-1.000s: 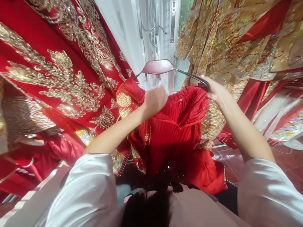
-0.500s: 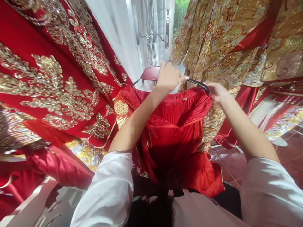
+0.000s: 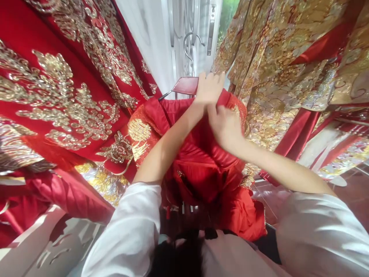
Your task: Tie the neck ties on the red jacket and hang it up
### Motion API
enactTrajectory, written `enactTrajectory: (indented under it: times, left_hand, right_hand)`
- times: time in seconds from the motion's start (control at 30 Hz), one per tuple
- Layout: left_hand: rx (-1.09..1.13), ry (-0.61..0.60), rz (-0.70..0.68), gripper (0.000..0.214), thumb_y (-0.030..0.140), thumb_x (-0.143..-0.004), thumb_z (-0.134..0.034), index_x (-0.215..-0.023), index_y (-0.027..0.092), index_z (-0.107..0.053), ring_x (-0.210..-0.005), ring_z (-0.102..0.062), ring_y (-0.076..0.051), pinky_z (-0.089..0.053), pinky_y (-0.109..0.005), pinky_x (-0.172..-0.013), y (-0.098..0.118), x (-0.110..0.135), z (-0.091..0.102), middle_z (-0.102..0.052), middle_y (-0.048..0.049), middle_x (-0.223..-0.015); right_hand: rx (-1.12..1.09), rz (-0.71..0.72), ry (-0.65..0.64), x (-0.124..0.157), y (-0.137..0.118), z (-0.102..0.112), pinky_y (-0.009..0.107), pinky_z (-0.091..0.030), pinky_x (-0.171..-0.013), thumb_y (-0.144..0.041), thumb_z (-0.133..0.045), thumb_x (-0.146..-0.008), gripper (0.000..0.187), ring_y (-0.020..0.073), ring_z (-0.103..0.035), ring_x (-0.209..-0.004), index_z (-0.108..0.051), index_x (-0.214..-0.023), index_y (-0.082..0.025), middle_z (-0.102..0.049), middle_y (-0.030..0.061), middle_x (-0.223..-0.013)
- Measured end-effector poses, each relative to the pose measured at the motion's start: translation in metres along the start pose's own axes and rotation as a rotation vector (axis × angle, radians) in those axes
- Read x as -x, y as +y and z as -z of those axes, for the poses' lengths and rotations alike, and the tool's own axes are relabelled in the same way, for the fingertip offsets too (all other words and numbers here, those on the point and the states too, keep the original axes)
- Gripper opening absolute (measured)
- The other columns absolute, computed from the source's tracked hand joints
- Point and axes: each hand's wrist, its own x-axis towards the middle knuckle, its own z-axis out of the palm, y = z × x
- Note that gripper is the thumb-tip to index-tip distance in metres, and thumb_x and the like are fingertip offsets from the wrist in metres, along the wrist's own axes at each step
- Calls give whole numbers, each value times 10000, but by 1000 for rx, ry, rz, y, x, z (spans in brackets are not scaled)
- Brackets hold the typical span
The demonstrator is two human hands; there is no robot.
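Note:
A hanger point(image 3: 186, 85) with a pinkish-red broad top and a metal hook stands upright in front of me. My left hand point(image 3: 210, 90) is closed around its middle, just below the hook. From the hanger hangs a red garment point(image 3: 198, 167) with gold embroidery on its shoulder; both its shoulders now lie over the hanger. My right hand point(image 3: 227, 125), slightly blurred, has its fingers curled at the garment's neckline, right below my left wrist. The hanger's right arm is hidden by cloth and hands.
Red gowns with gold beadwork point(image 3: 57, 88) hang close on the left. Gold patterned garments point(image 3: 282, 69) hang on the right. Ahead is a white door frame point(image 3: 211, 30) with a metal latch plate. Reddish floor tiles point(image 3: 354, 192) show at the lower right.
My right hand has moved left from the hanger's right end to the neckline. The garment's right shoulder now covers that hanger end. My left hand still grips the hanger.

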Motion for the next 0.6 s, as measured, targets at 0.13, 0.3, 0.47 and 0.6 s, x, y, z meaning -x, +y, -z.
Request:
enactTrajectory:
  times: [0.13, 0.3, 0.47, 0.6]
  left_hand:
    - [196, 122, -101, 614, 54, -846, -332, -1443, 189, -287, -1277, -404, -160, -230, -337, -1094, -22, 32, 33, -465, -26, -1398]
    - [55, 188, 269, 358, 299, -899, -383, -1210, 244, -554, -1196, -470, -241, -250, -407, -1088, -66, 109, 73, -582, -45, -1235]
    - [261, -10, 334, 408, 386, -876, -398, -1186, 183, -568, -1003, -564, -240, -419, -351, -900, -109, 152, 66, -649, -77, -1101]
    - [259, 102, 347, 309, 412, -852, -409, -834, 200, -632, -760, -550, -199, -416, -295, -725, -119, 152, 55, -627, -39, -733]
  right_hand:
    - [-3, 11, -137, 42, -16, -56, 332, -503, -556, -40, -178, -868, 534, 281, -660, -850, -485, -1298, -113, -550, 303, -1182]
    - [-227, 95, -323, 66, 6, -48, 392, -507, -561, -382, -383, -900, 514, 276, -658, -654, -420, -1358, -153, -671, 199, -959]
    - [-377, 71, 127, 1, 50, -16, 452, -490, -807, -394, -403, -899, 392, 298, -624, -937, -565, -1190, -187, -653, 144, -1022]
    - [-676, 191, 103, -82, 71, -26, 420, -471, -852, -431, -560, -827, 321, 286, -591, -975, -642, -994, -169, -664, 93, -924]
